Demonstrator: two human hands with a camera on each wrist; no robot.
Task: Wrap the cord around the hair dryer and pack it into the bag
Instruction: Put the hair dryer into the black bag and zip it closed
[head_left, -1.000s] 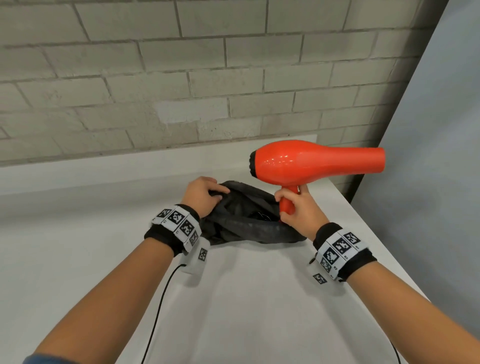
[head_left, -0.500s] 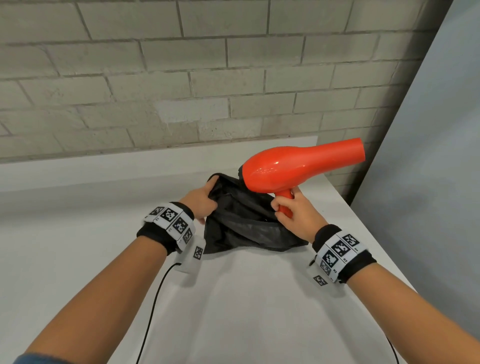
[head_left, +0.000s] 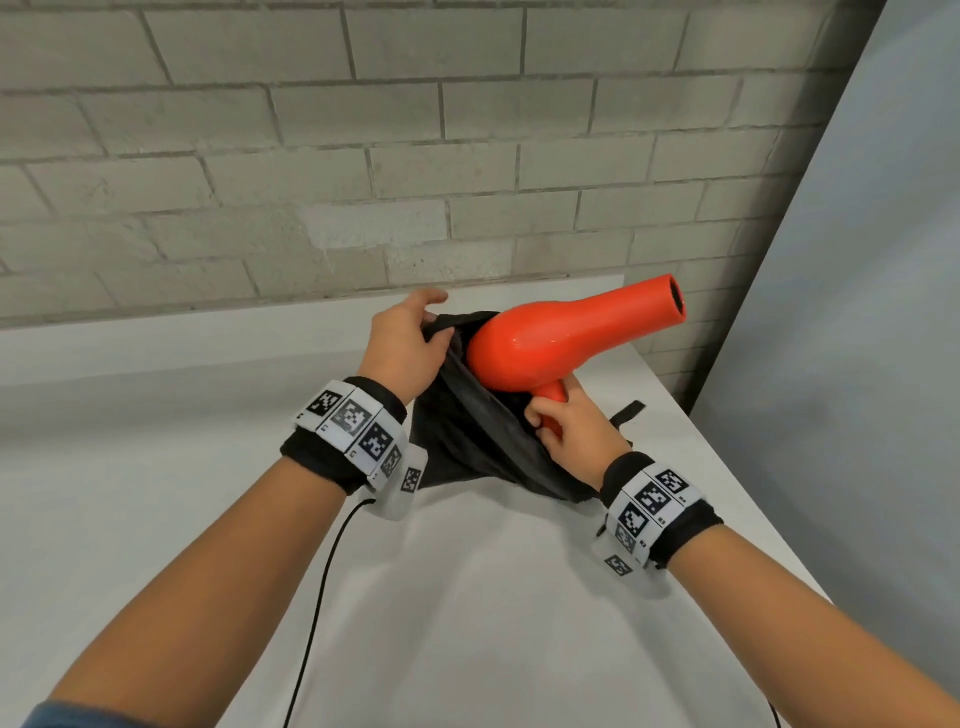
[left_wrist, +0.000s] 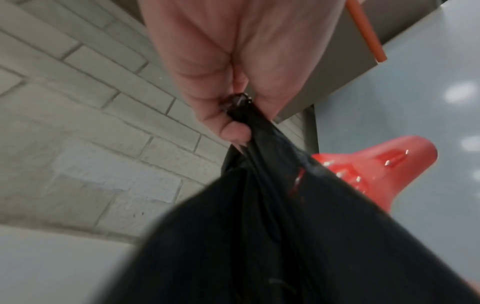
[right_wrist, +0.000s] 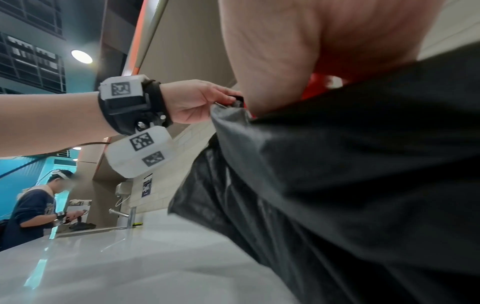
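The orange-red hair dryer (head_left: 561, 338) tilts with its nozzle up to the right and its rear end at the mouth of the black bag (head_left: 478, 441). My right hand (head_left: 566, 431) grips the dryer's handle low against the bag. My left hand (head_left: 405, 343) pinches the bag's upper edge and lifts it off the white table (head_left: 467, 597). In the left wrist view the fingers (left_wrist: 228, 127) pinch the black fabric (left_wrist: 259, 236), with the dryer (left_wrist: 376, 170) behind it. The right wrist view shows the bag (right_wrist: 337, 174) close up and my left hand (right_wrist: 197, 100) on its rim. The cord is hidden.
A brick wall (head_left: 363, 156) runs along the table's far edge. A grey panel (head_left: 857, 312) stands at the right, just past the table's right edge. A black strap (head_left: 628, 410) lies behind my right hand. Another person (right_wrist: 33, 205) stands far left in the right wrist view.
The dryer has come down and tilted, its rear end now at the bag's mouth. My left hand has raised the bag's edge higher and farther back.
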